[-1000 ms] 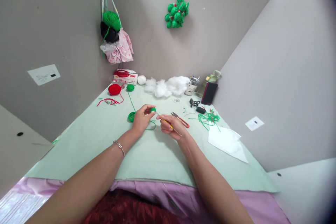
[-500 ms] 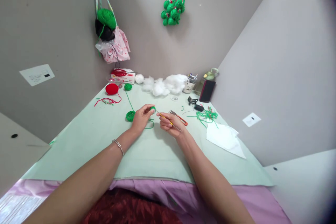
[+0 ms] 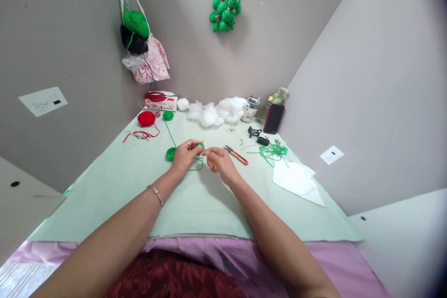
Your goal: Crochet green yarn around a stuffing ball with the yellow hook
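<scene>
1. Left hand [image 3: 186, 152] pinches a green crocheted piece [image 3: 201, 146], left of the orange-handled thread snips [image 3: 239, 156].
2. Right hand [image 3: 219, 160], just beside it, grips a yellow-handled crochet hook [image 3: 214, 165], nearer the snips.

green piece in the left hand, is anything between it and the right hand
Nothing visible: the right hand, holding the yellow hook, is close beside the green piece; the snips lie off to the right.

A smartphone [image 3: 274, 119] stood tilted before a green water bottle [image 3: 278, 97], near a cup [image 3: 248, 114] of pens [image 3: 257, 100]; a pink dotted bag [image 3: 159, 63] hung left.
</scene>
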Demonstrator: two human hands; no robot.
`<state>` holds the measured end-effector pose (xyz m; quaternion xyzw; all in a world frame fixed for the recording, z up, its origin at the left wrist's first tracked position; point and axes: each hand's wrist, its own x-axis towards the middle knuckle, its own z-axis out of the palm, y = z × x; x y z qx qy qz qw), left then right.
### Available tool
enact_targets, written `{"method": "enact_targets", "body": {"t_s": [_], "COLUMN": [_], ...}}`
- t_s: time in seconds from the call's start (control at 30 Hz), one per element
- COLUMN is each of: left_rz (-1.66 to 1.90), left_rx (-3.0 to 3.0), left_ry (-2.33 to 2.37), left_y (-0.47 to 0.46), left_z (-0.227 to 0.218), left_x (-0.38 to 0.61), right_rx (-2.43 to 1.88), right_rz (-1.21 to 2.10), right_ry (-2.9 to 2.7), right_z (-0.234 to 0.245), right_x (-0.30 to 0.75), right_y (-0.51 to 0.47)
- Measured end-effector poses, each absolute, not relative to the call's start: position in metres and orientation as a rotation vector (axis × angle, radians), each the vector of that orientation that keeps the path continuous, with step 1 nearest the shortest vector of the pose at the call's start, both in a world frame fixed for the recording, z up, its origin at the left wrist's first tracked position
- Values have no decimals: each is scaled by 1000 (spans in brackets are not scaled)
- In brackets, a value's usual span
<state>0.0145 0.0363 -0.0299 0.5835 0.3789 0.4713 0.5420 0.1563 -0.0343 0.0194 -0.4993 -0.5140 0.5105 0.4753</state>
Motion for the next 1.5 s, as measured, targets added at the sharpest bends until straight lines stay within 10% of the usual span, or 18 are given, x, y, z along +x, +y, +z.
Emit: {"method": "enact_targets", "body": {"t_s": [0.33, 0.97, 1.5], "left_rz": [1115, 1238, 1193], "left_rx": [1336, 1426, 1716], "left_ry": [859, 941, 1070], "left_y": [39, 45, 44], "left_z": [-31, -39, -37], "left_x": [12, 16, 12], "right_rx": [-1330, -989, -1483], "right_rz": [955, 1784, 1244], "right_ry": [-1411, -1185, -1470], "right_z": [15, 21, 13], "right_x": [140, 177, 172], "right_y": [-46, -31, -31]}}
